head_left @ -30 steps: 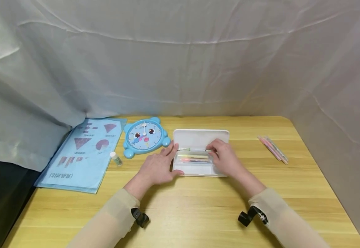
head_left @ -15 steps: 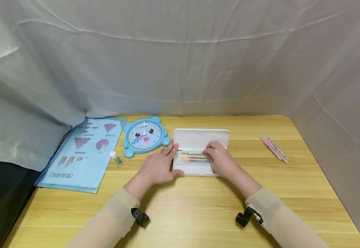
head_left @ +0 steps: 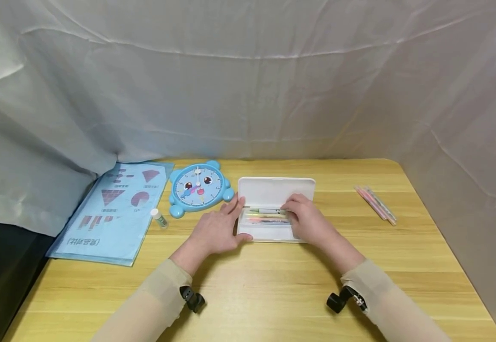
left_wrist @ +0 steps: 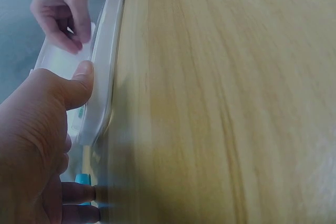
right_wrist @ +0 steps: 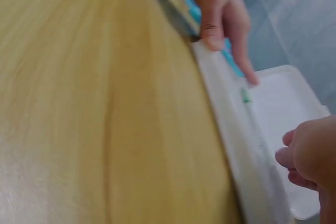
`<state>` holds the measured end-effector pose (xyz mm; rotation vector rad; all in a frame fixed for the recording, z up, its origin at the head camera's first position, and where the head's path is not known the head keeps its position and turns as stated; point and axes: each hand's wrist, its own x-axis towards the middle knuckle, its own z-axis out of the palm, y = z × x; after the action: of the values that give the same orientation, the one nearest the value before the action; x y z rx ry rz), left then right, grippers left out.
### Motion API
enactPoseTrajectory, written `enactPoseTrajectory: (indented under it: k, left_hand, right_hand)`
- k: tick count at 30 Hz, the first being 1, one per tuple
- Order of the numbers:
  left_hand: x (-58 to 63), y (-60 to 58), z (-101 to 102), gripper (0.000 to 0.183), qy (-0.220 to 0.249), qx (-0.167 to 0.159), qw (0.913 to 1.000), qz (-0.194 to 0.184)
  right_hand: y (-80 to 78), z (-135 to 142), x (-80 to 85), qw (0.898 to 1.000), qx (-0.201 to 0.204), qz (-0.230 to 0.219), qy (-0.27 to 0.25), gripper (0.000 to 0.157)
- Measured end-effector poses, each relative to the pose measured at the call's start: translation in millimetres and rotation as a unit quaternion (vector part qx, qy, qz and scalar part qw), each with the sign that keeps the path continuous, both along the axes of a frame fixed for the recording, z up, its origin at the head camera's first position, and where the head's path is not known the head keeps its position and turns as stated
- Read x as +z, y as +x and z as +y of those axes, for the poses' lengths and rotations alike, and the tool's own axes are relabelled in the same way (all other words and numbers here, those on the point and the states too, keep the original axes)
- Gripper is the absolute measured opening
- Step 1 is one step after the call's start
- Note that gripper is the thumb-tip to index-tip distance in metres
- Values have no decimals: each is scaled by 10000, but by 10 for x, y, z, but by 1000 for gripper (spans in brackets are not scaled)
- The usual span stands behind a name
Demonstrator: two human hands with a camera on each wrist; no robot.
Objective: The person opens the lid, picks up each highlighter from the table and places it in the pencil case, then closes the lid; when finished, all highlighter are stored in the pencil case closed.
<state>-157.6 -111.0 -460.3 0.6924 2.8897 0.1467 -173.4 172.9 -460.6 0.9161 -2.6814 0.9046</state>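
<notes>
The white pencil case stands in the middle of the table in the head view, its lid raised at the back. Several slim coloured pens lie in its tray. My left hand steadies the case's left end, thumb on the front rim and straight fingers towards the back corner. Over the right end of the tray, my right hand pinches the end of a green-and-white pen with curled fingers. Those fingertips hide the pen's right end. In the right wrist view its green part shows beside the rim.
A blue toy clock lies left of the case. Beside it is a small white-capped glue stick, then blue printed folders at the table's left edge. Several pink and grey pens lie to the right. Grey cloth hangs behind.
My right hand has shifted slightly left and inward over the tray, and the green-and-white pen now lies lower among the others. The left hand has stayed on the case.
</notes>
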Motion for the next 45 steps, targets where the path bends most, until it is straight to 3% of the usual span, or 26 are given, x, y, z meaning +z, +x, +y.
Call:
enactPoseTrajectory:
  k: [6,12,20,33,38,45]
  left_hand:
    - [-11,-2,0,107,-22,1,10000,-17]
    - [-4,0,-1,107,38,9,10000,-47]
    - [9,8,-7,108,70,-27,10000,-54]
    - [6,6,-8,108,30,-54,10000,-30]
    - [18,10,-5,108,51,-37,10000,-34]
    - [13,11,3,108,56,-13,10000,-3]
  right_hand:
    - [61,241,175,9979,-378,-338,-408,18]
    - [161,619,331,9945,-853,63,-613,18]
    - [307,1135,446,9858,-1528,513,-464,16]
    - [393,1868,181,9716,-2330,48,-404,19]
    - [397,1987,52,9635,-2672,-70,-161,23]
    - [368,2052,-67,9562,-2913,-141,267,13]
